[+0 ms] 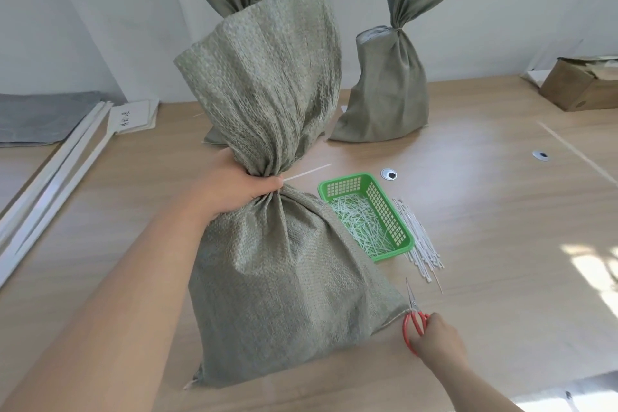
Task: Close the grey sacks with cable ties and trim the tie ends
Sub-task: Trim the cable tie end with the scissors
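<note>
Trimming is due: grey woven sack (284, 278) is gripped by left hand (234, 191), and red-handled scissors (413, 318), held by right hand (434, 341), must be raised to white tie end (307, 172).

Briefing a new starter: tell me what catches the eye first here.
The big grey sack fills the centre, its neck gripped by the left hand with a white tie end sticking out. At lower right, the right hand holds red scissors near a green basket.
</note>
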